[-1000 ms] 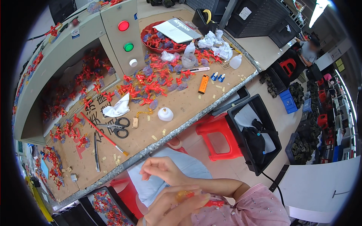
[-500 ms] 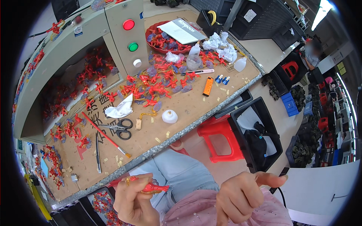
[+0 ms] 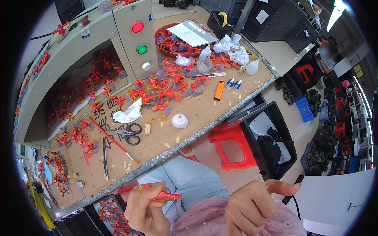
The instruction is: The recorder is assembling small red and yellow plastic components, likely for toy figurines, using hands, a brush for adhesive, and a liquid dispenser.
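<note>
"What is the left hand (image 3: 147,210) doing?"

"It's pinching a small, glossy red and yellow plastic-looking figurine (image 3: 167,195) between thumb and fingers. The piece is hovering on the person's side of the black-handled metal scissors (image 3: 126,133), slightly to their right."

"And the right hand (image 3: 252,206)?"

"It's hanging well to the near right of the scissors, its fingers curling under and one digit pointing out sideways. The palm is hiding from view, so I can't tell whether it's gripping anything."

"What's lying around the scissors?"

"A long red-handled brush (image 3: 113,138) is lying just left of them, a crumpled white cloth (image 3: 129,113) is resting just beyond, and a white dome-shaped bottle (image 3: 180,122) is standing to their right."

"Farther out?"

"A heap of red and purple figurines (image 3: 167,94) is lying beyond the scissors; a grey arched cabinet (image 3: 132,59) is standing beyond and left."
</note>
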`<state>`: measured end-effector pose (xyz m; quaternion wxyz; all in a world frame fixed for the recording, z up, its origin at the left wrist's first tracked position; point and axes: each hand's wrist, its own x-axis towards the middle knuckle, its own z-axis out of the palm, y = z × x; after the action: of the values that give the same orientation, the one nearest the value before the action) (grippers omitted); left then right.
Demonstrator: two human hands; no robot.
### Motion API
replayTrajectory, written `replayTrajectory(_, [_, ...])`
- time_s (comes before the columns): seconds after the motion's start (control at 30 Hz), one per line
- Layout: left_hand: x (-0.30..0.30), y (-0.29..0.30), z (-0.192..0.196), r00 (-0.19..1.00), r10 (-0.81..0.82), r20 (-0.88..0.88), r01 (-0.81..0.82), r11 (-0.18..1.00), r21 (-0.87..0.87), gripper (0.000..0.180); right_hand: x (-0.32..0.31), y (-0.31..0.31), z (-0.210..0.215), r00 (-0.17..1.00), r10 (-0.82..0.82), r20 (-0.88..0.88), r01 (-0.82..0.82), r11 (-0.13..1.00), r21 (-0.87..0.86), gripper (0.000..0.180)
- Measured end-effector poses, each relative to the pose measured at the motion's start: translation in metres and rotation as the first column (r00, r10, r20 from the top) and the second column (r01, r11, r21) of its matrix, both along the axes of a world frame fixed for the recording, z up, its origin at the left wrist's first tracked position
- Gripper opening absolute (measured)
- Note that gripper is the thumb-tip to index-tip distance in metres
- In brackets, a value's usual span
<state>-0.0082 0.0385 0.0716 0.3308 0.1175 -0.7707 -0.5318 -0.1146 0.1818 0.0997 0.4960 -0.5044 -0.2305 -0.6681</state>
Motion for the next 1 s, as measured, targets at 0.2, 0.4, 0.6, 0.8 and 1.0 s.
replayTrajectory(0.2, [0.003,0.001,0.0,0.999,0.035,0.01,-0.035,0.999,0.026,0.022,-0.001,-0.003,0.0,0.997,-0.074,-0.025,0.075,0.997,0.014,0.059])
replayTrajectory(0.4, [0.003,-0.002,-0.002,0.999,-0.034,0.042,0.036,0.998,-0.047,0.018,0.014,0.005,-0.015,0.969,-0.217,0.12,0.228,0.97,-0.082,0.052])
replayTrajectory(0.6, [0.0,0.007,0.011,0.981,-0.15,0.121,0.165,0.977,-0.131,0.013,0.013,0.007,-0.014,-0.143,-0.624,-0.768,0.895,-0.413,0.169,0.019])
replayTrajectory(0.8, [-0.012,0.006,0.003,0.966,-0.257,0.038,0.259,0.955,-0.141,0.027,0.016,-0.001,-0.023,-0.295,-0.483,-0.824,0.859,-0.512,-0.008,0.02])
replayTrajectory(1.0, [-0.017,-0.002,-0.008,0.97,-0.231,0.075,0.238,0.965,-0.107,0.028,0.011,-0.014,-0.031,-0.217,-0.433,-0.875,0.826,-0.559,0.072,0.022])
